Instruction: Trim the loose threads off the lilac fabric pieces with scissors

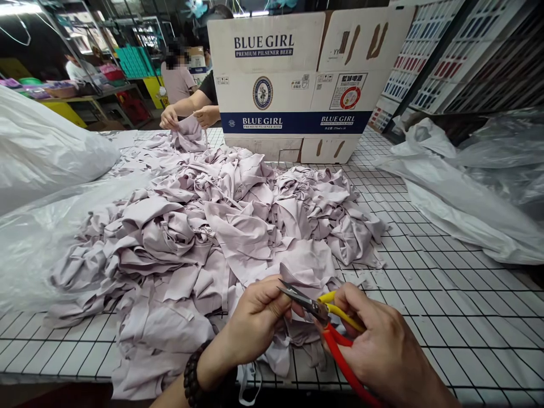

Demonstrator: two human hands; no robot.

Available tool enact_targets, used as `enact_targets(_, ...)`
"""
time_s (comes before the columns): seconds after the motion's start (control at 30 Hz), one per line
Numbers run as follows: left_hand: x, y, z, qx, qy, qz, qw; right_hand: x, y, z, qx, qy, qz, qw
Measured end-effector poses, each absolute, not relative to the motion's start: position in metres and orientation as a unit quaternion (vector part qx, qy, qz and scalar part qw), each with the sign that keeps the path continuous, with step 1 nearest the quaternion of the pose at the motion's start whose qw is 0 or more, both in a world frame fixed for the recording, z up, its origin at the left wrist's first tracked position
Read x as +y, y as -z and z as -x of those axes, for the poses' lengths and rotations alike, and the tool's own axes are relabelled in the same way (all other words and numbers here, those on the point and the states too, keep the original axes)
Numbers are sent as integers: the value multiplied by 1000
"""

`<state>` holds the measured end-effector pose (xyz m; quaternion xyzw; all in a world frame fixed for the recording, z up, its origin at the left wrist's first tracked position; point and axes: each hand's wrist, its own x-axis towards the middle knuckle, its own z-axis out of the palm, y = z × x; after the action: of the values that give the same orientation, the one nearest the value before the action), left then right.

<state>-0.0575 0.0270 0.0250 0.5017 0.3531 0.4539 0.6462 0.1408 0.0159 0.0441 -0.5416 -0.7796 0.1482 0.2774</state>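
My right hand (374, 345) is wrapped round a pair of scissors (312, 306) with one red and one yellow handle. The dark blades point up and left, slightly parted, right beside the fingertips of my left hand (259, 317). That left hand, with a dark beaded bracelet (195, 374) at its wrist, pinches a pale lilac cloth piece (278, 351) that hangs below it over the table edge. The pinched part is mostly hidden by the fingers. Just beyond both hands lies a large heap of pale lilac cloth pieces (238, 226).
A white and blue beer carton (272, 68) stands behind the heap on the grid-patterned table (433, 317). Clear plastic bags lie at left (42, 153) and right (463, 187). Across the table, a co-worker's hands (206, 116) hold similar cloth. Another person is farther back.
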Motion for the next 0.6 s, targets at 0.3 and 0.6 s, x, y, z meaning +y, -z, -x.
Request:
enact_targets(0.3,27,-24,58,347,-451,-491,659,23,-28,-158,-694,-278,586,313)
enact_targets(0.6,22,-27,86,420,-453,-468,632,38,21,-282,-531,-34,819,215)
